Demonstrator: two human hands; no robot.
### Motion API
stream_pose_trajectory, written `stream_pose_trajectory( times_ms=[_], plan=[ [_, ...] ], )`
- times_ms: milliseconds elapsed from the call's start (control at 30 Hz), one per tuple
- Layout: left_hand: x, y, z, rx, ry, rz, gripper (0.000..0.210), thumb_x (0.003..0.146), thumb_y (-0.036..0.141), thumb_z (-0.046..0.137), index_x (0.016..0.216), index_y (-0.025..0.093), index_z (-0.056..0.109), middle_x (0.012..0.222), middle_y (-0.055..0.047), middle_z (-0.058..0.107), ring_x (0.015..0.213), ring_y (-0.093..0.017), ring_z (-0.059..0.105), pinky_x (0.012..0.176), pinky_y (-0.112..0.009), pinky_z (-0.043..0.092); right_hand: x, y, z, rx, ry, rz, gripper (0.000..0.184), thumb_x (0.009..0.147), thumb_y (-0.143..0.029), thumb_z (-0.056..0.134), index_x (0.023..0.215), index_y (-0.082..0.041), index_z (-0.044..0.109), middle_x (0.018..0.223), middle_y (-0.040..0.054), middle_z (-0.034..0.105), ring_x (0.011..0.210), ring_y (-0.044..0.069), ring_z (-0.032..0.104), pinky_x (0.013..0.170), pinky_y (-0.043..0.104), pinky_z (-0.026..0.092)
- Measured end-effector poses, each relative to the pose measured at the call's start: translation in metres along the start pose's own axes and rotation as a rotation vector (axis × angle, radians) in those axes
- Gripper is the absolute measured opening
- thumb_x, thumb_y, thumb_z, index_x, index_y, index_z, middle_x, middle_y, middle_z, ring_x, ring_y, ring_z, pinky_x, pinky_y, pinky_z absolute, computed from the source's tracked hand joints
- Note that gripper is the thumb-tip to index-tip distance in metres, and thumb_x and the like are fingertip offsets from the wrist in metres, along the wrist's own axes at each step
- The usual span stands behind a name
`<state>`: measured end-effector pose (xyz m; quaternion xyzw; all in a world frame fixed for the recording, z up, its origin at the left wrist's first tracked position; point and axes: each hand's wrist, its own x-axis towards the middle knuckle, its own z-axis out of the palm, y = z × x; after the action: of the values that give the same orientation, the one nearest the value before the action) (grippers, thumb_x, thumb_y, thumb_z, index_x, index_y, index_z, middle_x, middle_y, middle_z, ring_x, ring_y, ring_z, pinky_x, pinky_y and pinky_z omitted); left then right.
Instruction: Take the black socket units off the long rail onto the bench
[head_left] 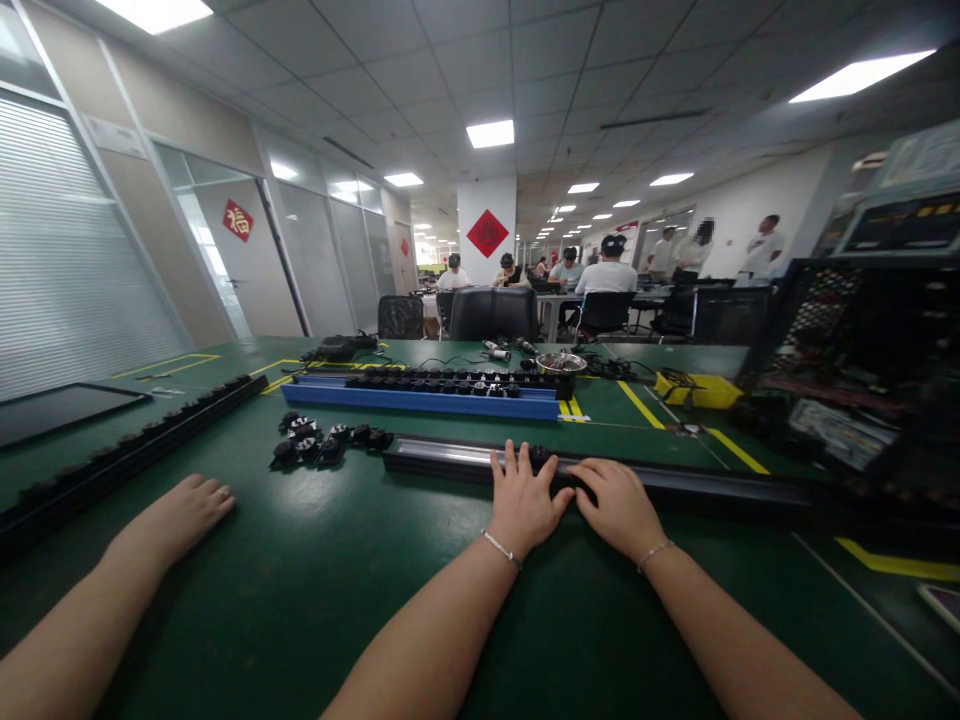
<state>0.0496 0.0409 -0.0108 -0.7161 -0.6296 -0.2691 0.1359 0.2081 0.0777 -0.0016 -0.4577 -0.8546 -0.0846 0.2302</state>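
A long black rail (442, 453) with a shiny metal channel along its top lies across the green table in front of me. My left hand (523, 497) rests over it, fingers spread and reaching across the channel, holding nothing. Close beside it, my right hand (619, 505) lies on the rail with fingers bent and thumb apart from them. A small black part (538, 455) shows on the rail near my left fingers; whether my right fingertips touch a part is hidden. Several small black and silver parts (307, 440) lie loose by the rail's left end.
At the left, another person's hand (187, 510) lies near a black rail lined with parts (127, 440). Behind are a blue rail (420, 398), a metal bowl (562, 362) and a yellow tray (701, 391). An open computer case (832, 340) stands at right. People sit farther back.
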Motion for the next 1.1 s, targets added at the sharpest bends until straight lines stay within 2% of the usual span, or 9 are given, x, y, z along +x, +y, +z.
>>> stream_pose_trajectory(
  times_ms=[100, 200, 400, 733, 833, 933, 1100],
  plan=[
    [-0.001, -0.002, 0.0, 0.014, 0.004, 0.014, 0.053, 0.086, 0.059, 0.031, 0.126, 0.031, 0.051, 0.135, -0.012, 0.046, 0.131, -0.035, 0.03, 0.105, -0.06, 0.019, -0.001, 0.004, 0.003, -0.085, 0.061, 0.059, 0.041, 0.082, -0.035, 0.042, 0.119, -0.024, 0.057, 0.131, 0.0082, 0.051, 0.123, 0.026, 0.04, 0.104, 0.049, 0.024],
    [-0.001, -0.004, -0.001, 0.024, -0.002, 0.014, 0.051, 0.088, 0.057, 0.03, 0.126, 0.031, 0.051, 0.135, -0.012, 0.047, 0.13, -0.032, 0.033, 0.105, -0.057, 0.021, -0.003, 0.007, 0.006, -0.141, 0.018, 0.074, 0.046, 0.082, -0.04, 0.043, 0.125, -0.026, 0.053, 0.14, 0.0074, 0.043, 0.13, 0.028, 0.032, 0.105, 0.052, 0.021],
    [0.0, -0.008, -0.003, 0.034, 0.004, 0.005, 0.048, 0.089, 0.054, 0.029, 0.125, 0.03, 0.052, 0.134, -0.012, 0.048, 0.128, -0.03, 0.037, 0.106, -0.055, 0.023, -0.003, 0.008, 0.007, -0.154, -0.05, 0.086, 0.047, 0.083, -0.043, 0.043, 0.126, -0.025, 0.052, 0.138, 0.0064, 0.045, 0.128, 0.028, 0.036, 0.106, 0.05, 0.02],
    [0.0, -0.014, -0.007, 0.054, 0.011, -0.048, 0.044, 0.09, 0.051, 0.031, 0.123, 0.034, 0.054, 0.134, -0.009, 0.048, 0.128, -0.028, 0.037, 0.106, -0.052, 0.023, -0.003, 0.008, 0.007, -0.143, -0.02, 0.093, 0.043, 0.082, -0.043, 0.045, 0.121, -0.026, 0.056, 0.136, 0.0061, 0.048, 0.126, 0.027, 0.039, 0.105, 0.049, 0.022],
    [0.0, -0.014, -0.008, 0.046, 0.006, -0.059, 0.046, 0.088, 0.056, 0.033, 0.124, 0.036, 0.053, 0.134, -0.009, 0.048, 0.128, -0.031, 0.035, 0.105, -0.054, 0.021, -0.002, 0.007, 0.008, -0.126, -0.015, 0.109, 0.041, 0.082, -0.046, 0.044, 0.114, -0.026, 0.06, 0.136, 0.0058, 0.048, 0.126, 0.027, 0.039, 0.103, 0.049, 0.024],
    [0.0, -0.013, -0.007, 0.045, 0.005, -0.067, 0.045, 0.087, 0.056, 0.035, 0.121, 0.035, 0.055, 0.134, -0.009, 0.048, 0.128, -0.032, 0.035, 0.105, -0.055, 0.021, 0.001, 0.003, 0.008, -0.106, -0.029, 0.153, 0.038, 0.081, -0.05, 0.045, 0.1, -0.024, 0.066, 0.136, 0.006, 0.048, 0.127, 0.028, 0.038, 0.102, 0.048, 0.026],
    [0.0, -0.014, -0.007, 0.042, 0.01, -0.061, 0.04, 0.09, 0.049, 0.034, 0.12, 0.035, 0.056, 0.133, -0.007, 0.05, 0.128, -0.028, 0.036, 0.106, -0.054, 0.021, 0.005, -0.003, 0.01, -0.092, -0.024, 0.264, 0.043, 0.082, -0.055, 0.04, 0.09, -0.023, 0.068, 0.136, 0.0065, 0.048, 0.128, 0.029, 0.037, 0.1, 0.053, 0.025]
  ],
)
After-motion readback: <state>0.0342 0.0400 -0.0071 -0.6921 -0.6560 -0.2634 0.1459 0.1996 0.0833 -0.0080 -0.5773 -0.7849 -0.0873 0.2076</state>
